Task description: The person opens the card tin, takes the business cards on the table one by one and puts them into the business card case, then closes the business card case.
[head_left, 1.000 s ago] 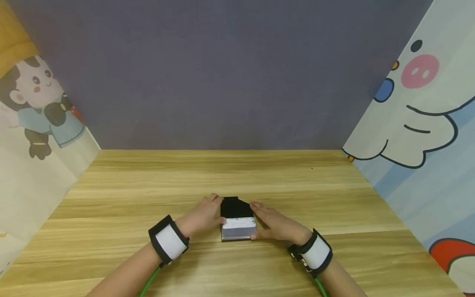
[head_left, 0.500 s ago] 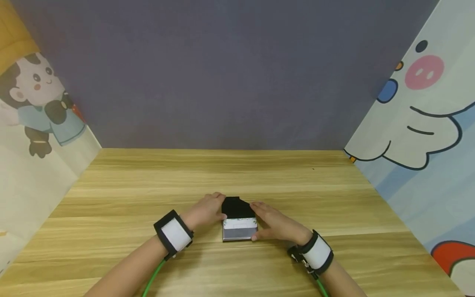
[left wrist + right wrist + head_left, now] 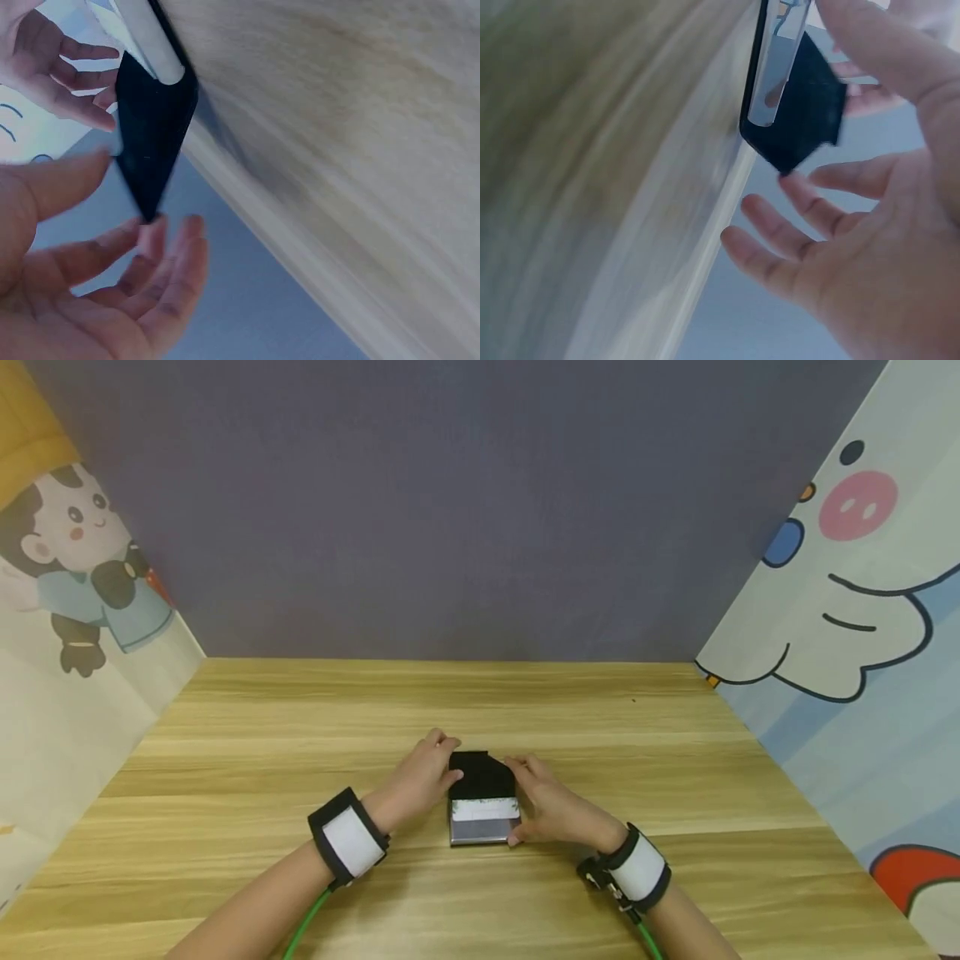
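A small flat case (image 3: pixel 484 832) lies on the wooden table in the head view, with a clear-looking front part, a white band with green print (image 3: pixel 486 810) and a black flap (image 3: pixel 482 777) at its far end. In the wrist views the flap stretches away to pointed corners. My left hand (image 3: pixel 420 783) holds the flap's far left edge, thumb near one corner and fingertips at another. On the right side, my right hand (image 3: pixel 553 808) spans the case, its thumb at the near right corner and a fingertip touching the flap's corner. The case's underside is hidden.
The wood-grain table (image 3: pixel 480 702) runs back to a plain dark wall (image 3: pixel 465 510). Cartoon-printed panels (image 3: pixel 862 610) flank it on both sides. Each wrist carries a black-and-white strap (image 3: pixel 349 837) with a green cable.
My left hand has shifted away from me along the case's left edge, its thumb moving from beside the white band onto the black flap. The right hand's fingers have bent and lifted slightly.
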`<state>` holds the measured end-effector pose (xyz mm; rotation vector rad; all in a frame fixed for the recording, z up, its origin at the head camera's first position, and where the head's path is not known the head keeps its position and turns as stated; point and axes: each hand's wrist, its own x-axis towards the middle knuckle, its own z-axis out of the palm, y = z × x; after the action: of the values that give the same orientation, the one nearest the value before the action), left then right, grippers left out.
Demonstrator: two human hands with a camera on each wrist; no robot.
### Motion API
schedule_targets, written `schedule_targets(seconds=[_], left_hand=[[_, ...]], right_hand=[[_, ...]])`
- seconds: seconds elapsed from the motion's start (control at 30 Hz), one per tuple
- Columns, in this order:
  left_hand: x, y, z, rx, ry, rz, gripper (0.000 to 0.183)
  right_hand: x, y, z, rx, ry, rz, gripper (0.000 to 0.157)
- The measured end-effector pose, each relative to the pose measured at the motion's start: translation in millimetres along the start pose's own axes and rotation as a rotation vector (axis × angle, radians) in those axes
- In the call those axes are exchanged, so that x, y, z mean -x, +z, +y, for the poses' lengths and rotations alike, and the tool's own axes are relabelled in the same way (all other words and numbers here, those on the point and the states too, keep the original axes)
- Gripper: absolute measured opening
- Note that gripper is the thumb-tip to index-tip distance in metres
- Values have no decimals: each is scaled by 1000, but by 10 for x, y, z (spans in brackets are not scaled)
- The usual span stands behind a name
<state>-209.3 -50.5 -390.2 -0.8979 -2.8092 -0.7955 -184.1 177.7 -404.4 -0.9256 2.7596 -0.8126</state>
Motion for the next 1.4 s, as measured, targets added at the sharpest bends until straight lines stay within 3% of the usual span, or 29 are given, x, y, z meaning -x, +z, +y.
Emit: schedule_targets(seconds=[0.1, 0.2, 0.4, 0.5, 0.57, 0.87, 1.2, 1.4], left_hand=[[16, -19, 29, -4, 63, 64, 24], [54, -26, 67, -14, 110, 46, 14], [208, -2, 153, 0, 134, -134, 17], [279, 31, 186, 2, 119, -221, 22], [312, 50, 204, -15, 115, -240, 27], [380, 112, 238, -125, 121, -224, 56], [370, 90, 240, -186, 94, -226, 59], [350, 70, 191, -168, 75, -201, 57]], right_hand=[[-15, 5, 16, 25, -62, 32, 99], [-24, 1, 26, 63, -99, 42, 88], [-33, -33, -4, 71, -96, -9, 54], [-31, -46, -18, 64, -97, -49, 50], [-26, -49, -23, 69, -104, -68, 52], [35, -23, -80, 169, -111, -116, 52], [44, 28, -106, 262, -145, -64, 49], [19, 61, -127, 327, -137, -30, 52]])
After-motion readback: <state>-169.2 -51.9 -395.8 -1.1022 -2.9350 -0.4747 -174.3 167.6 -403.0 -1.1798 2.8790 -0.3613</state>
